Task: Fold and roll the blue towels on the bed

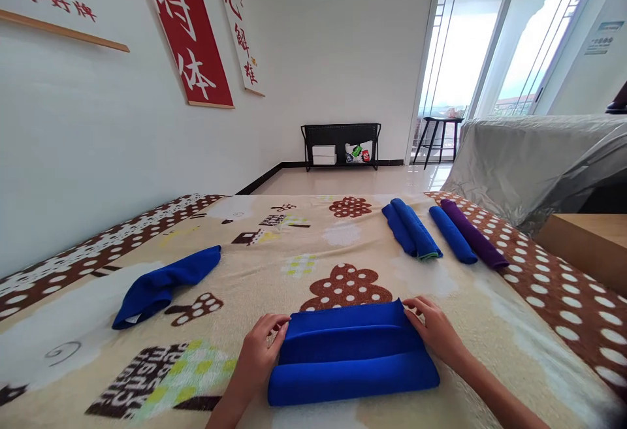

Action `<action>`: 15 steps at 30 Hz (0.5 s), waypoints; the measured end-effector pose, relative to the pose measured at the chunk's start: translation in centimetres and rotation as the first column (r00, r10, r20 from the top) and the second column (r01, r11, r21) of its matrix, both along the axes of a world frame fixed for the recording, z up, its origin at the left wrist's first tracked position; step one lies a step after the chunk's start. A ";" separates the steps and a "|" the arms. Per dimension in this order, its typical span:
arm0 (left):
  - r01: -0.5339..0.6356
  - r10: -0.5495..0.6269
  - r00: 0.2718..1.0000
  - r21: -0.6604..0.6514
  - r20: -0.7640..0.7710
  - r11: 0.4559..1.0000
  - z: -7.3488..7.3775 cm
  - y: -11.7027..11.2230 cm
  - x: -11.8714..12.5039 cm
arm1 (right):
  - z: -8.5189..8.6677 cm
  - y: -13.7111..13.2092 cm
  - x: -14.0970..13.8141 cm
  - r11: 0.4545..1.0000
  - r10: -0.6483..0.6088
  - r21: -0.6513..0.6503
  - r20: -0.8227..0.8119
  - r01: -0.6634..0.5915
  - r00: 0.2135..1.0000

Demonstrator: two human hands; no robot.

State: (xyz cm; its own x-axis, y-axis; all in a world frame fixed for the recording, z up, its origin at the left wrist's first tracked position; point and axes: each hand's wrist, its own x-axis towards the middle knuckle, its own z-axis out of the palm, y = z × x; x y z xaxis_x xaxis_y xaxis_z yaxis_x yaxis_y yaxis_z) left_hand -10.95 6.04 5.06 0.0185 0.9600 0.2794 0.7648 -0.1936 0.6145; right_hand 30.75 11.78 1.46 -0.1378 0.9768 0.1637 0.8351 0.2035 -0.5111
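Observation:
A bright blue cloth (350, 350) lies partly rolled on the patterned blanket (313, 266) right in front of me. My left hand (259, 350) rests on its left end, fingers curled onto the fold. My right hand (434, 328) presses its right end, fingers bent over the edge. The near part of the cloth forms a thick roll; the far part is flat.
A loose blue cloth (164, 282) lies crumpled at the left. Rolled cloths lie at the far right: blue ones (410, 228), another blue (452, 234) and a purple one (473, 241). A grey covered sofa (533, 161) and a wooden surface (588, 239) stand at the right.

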 end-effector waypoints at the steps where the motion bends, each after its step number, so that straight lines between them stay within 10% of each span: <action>1: 0.039 -0.039 0.999 -0.041 -0.002 0.998 0.3 1.0 0.3 | 0.1 0.8 -0.5 1.000 0.007 -0.008 -0.004 -0.007 1.000; 15: 0.105 -0.120 0.991 -0.204 -0.059 0.973 0.0 3.7 -0.3 | 0.0 2.9 -0.8 0.995 -0.041 -0.091 -0.053 0.036 0.998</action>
